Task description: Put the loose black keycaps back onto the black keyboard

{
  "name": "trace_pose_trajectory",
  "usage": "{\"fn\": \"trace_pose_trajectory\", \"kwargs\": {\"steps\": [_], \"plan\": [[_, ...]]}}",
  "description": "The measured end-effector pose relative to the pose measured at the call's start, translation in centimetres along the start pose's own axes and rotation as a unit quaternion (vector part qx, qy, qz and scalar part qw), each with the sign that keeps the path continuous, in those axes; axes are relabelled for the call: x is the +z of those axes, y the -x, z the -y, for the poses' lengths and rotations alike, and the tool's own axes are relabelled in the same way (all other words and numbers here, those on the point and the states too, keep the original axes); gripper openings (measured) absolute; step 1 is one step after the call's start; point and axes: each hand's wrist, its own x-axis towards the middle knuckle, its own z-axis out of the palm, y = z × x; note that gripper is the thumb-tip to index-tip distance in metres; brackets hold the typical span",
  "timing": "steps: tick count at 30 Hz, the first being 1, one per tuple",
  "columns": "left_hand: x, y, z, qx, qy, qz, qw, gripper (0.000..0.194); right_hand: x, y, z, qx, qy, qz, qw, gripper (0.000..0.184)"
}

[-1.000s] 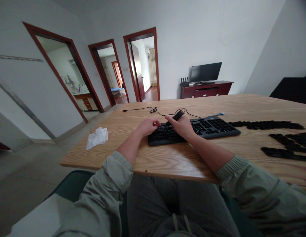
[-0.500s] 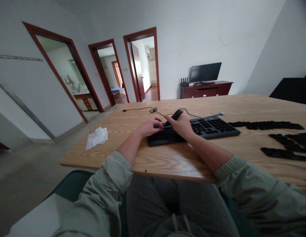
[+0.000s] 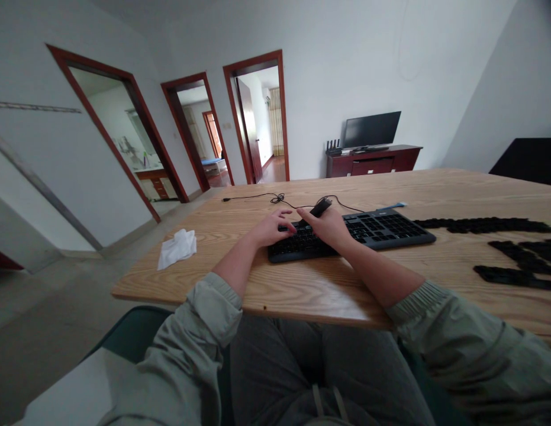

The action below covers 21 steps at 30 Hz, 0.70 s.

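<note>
A black keyboard (image 3: 382, 229) lies on the wooden table (image 3: 302, 290) in front of me. My left hand (image 3: 275, 228) rests at its left end, fingers apart and bent, with fingertips at the keys. Gripped in my right hand (image 3: 329, 226) is a thick black handheld tool (image 3: 322, 207); it slants down toward the keys on the keyboard's left part. The tool's lower end is mostly hidden by my hand, so its exact kind is unclear. Behind the keyboard runs a thin black cable (image 3: 277, 197), partly coiled.
Crumpled white tissue (image 3: 177, 247) lies at the left of the table. A slim blue item with a white end (image 3: 393, 206) sits behind the keyboard. Rows of small black pieces (image 3: 492, 225) spread over the right side. A TV (image 3: 371, 130) stands on a dark red cabinet (image 3: 399, 158) beyond.
My left index finger has lifted slightly from the keys. My right hand keeps its hold on the black tool in nearly the same place. The view has shifted slightly.
</note>
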Motion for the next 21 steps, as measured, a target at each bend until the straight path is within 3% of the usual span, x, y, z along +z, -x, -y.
{"fn": "trace_pose_trajectory", "kwargs": {"steps": [5,15,19,21], "plan": [[0.3,0.0,0.0,0.009,-0.006,0.006,1.000,0.015,-0.2,0.3,-0.9,0.037,-0.008,0.028,0.999,0.056],[0.5,-0.2,-0.7,0.051,-0.023,0.007,0.998,0.011,-1.3,-0.6,-0.8,-0.113,0.038,0.098,0.988,0.039],[0.6,-0.1,-1.1,0.045,-0.066,-0.011,0.997,0.003,-2.1,-0.9,-1.0,-0.115,0.026,0.137,0.984,0.035],[0.8,0.0,-1.4,0.011,-0.074,-0.047,0.996,0.016,-2.2,-1.0,-1.0,-0.104,0.030,0.146,0.983,0.034]]}}
